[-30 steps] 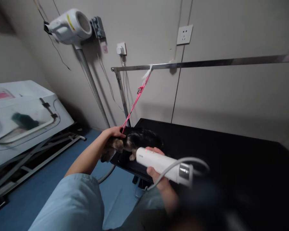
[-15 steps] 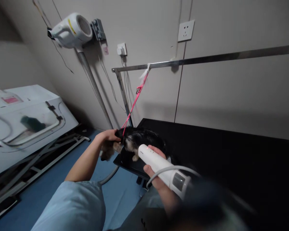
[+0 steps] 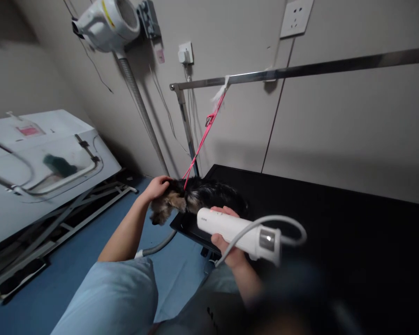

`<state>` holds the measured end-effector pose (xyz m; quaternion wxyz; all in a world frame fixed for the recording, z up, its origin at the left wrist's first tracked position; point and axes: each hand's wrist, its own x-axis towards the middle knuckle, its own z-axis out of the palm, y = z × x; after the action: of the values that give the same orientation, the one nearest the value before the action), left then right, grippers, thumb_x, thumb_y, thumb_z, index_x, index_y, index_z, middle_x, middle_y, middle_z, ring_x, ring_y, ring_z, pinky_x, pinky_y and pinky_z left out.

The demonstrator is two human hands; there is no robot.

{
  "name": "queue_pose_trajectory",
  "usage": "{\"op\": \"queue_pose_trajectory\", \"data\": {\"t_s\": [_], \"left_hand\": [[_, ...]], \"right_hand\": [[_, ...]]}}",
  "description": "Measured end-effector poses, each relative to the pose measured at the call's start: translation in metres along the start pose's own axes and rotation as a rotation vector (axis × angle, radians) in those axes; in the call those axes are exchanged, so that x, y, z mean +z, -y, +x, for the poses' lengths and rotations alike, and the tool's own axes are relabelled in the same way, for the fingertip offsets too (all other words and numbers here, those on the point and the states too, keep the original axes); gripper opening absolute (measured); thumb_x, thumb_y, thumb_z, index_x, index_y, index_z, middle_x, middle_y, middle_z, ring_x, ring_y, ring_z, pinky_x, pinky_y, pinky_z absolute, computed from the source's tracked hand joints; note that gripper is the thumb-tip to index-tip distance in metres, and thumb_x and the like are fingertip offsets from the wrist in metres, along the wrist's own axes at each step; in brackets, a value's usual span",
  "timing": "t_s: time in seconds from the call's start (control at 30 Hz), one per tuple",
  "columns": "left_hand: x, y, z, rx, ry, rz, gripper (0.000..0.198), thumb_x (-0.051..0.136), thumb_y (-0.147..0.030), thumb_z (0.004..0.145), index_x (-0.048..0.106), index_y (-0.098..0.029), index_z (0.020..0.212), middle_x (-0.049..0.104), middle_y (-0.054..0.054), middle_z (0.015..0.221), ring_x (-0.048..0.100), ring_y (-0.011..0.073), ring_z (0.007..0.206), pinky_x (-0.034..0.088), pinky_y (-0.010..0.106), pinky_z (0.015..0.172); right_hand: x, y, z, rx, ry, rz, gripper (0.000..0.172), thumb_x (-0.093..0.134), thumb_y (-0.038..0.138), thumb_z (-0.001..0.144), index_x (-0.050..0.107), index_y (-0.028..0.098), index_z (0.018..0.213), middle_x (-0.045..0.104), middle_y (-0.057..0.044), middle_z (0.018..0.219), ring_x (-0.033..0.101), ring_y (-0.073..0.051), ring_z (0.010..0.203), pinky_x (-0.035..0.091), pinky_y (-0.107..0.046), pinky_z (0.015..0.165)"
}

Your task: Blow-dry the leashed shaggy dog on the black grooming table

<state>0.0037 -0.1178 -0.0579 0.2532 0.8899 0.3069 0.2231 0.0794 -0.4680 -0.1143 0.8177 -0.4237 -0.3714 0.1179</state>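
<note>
A small black-and-tan dog (image 3: 212,193) is on the black grooming table (image 3: 286,190), its tan head lowered past the table's left edge. My left hand (image 3: 157,187) curves over the back of the dog's head and holds it. A pink tether (image 3: 204,135) runs from the dog's neck up to a metal bar. In my right hand (image 3: 232,251) is a white handheld grooming device (image 3: 226,228) with a clear window and a looped grey tube. It is beside the dog's flank; whether it touches the fur I cannot tell.
The metal bar (image 3: 254,76) crosses above the table. A white blow dryer (image 3: 108,25) with a grey hose (image 3: 139,107) is mounted at the wall. To the left stands a white wash tub (image 3: 56,135) on a scissor frame. Another grey hose (image 3: 160,244) lies below the table corner.
The view has shifted slightly. My left hand has slid up on the dog's head, and the white device has turned to lie more level, its window end rising. The dog's head shows more.
</note>
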Motion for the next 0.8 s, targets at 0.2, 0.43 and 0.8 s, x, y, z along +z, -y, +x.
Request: {"op": "queue_pose_trajectory", "data": {"t_s": [0.2, 0.43, 0.8], "left_hand": [[-0.004, 0.019, -0.010, -0.220, 0.122, -0.317, 0.045, 0.079, -0.055, 0.063, 0.076, -0.016, 0.085, 0.077, 0.007, 0.083, 0.070, 0.0253, 0.078, 0.053, 0.029, 0.067], [-0.004, 0.009, -0.011, -0.109, 0.098, -0.106, 0.036, 0.069, -0.049, 0.075, 0.077, -0.018, 0.090, 0.079, 0.008, 0.094, 0.072, 0.0273, 0.087, 0.054, 0.031, 0.076], [0.012, -0.003, -0.041, -0.042, 0.086, 0.412, 0.082, 0.085, -0.051, 0.059, 0.065, -0.013, 0.129, 0.065, 0.022, 0.123, 0.062, 0.0416, 0.115, 0.051, 0.045, 0.099]], "right_hand": [[0.005, 0.000, -0.001, -0.003, 0.024, -0.022, 0.070, 0.087, 0.048, 0.074, 0.058, 0.036, 0.136, 0.065, -0.006, 0.138, 0.065, -0.031, 0.126, 0.054, -0.047, 0.108], [0.004, -0.008, -0.002, -0.063, 0.004, 0.032, 0.069, 0.086, 0.042, 0.077, 0.055, 0.038, 0.139, 0.064, -0.004, 0.142, 0.064, -0.028, 0.129, 0.054, -0.043, 0.111], [-0.002, -0.005, 0.001, -0.001, -0.025, 0.048, 0.069, 0.086, 0.043, 0.078, 0.054, 0.027, 0.138, 0.065, -0.012, 0.140, 0.065, -0.027, 0.127, 0.054, -0.050, 0.111]]}}
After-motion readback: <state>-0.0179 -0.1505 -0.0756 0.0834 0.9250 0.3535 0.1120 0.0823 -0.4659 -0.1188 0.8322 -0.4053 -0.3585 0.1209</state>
